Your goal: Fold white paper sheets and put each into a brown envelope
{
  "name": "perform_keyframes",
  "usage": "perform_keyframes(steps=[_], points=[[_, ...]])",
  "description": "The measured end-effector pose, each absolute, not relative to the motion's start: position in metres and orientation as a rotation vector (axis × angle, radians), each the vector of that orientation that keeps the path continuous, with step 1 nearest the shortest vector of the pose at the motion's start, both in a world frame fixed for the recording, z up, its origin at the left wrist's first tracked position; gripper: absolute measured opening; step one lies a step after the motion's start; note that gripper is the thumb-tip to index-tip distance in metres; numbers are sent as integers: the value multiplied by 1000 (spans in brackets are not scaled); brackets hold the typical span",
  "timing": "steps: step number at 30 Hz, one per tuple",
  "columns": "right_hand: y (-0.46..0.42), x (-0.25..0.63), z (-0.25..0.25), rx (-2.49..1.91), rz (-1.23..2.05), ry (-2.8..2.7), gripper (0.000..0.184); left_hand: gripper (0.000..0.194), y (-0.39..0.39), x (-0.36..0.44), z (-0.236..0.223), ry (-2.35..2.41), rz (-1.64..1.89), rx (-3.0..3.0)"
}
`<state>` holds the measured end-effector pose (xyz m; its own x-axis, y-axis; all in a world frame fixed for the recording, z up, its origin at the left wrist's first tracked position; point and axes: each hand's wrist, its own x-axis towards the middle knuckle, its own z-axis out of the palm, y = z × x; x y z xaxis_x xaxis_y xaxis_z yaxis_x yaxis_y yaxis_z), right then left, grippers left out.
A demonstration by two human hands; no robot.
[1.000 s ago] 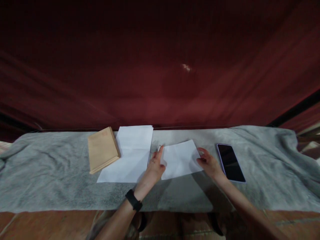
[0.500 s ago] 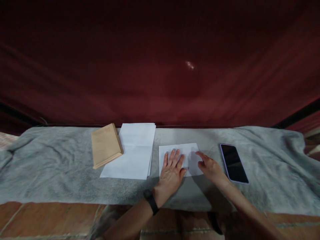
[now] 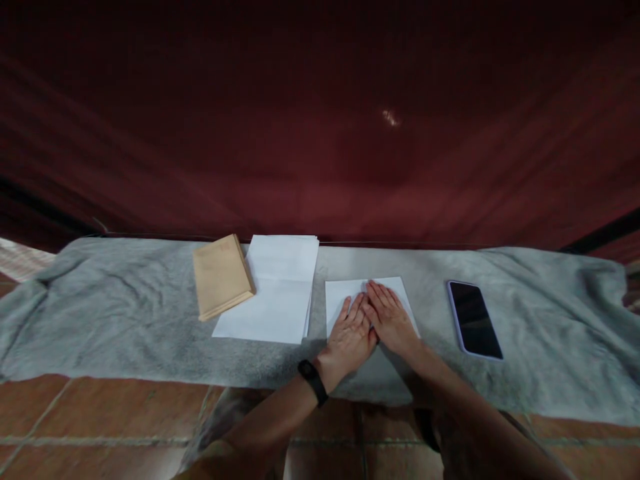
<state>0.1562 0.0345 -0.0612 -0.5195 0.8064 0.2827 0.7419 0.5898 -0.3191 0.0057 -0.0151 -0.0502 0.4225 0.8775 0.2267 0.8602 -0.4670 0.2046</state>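
Note:
A folded white sheet of paper (image 3: 336, 297) lies in front of me on the grey cloth. My left hand (image 3: 350, 338) rests flat on it, fingers stretched out, a black band round the wrist. Beside it, and touching it, my right hand (image 3: 391, 319) also lies flat on the paper with straight fingers. The two hands cover the middle of the sheet. To the left is a stack of larger white sheets (image 3: 275, 307) with a crease across the top one. Brown envelopes (image 3: 223, 275) are piled partly over that stack's left side.
A phone (image 3: 475, 320) with a dark screen and pale purple edge lies right of my hands. Grey cloth (image 3: 125, 307) covers the long low surface. Dark red fabric (image 3: 300, 167) hangs behind it, and orange floor tiles (image 3: 115, 413) show in front.
My right hand has moved left from the paper's right edge to its middle, against my left hand. Its fingers have gone from pointing to lying flat. The view has shifted slightly.

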Motion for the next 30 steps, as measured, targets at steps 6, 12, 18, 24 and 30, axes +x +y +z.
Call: perform_keyframes(steps=[6, 12, 18, 24, 30], points=[[34, 160, -60, -1391, 83, -2418, 52, 66, -17, 2, -50, 1570, 450, 2598], [32, 165, -56, -1354, 2, -2483, 47, 64, -17, 0, -45, 1605, 478, 2514], [36, 173, -60, -1380, -46, -2479, 48, 70, -17, -1, -41, 1643, 444, 2503], [41, 183, -68, -1464, -63, -2380, 56, 72, -16, 2, -38, 1651, 365, 2524], [42, 190, -70, -1516, -71, -2300, 60, 71, -16, 2, -39, 1628, 398, 2518]])
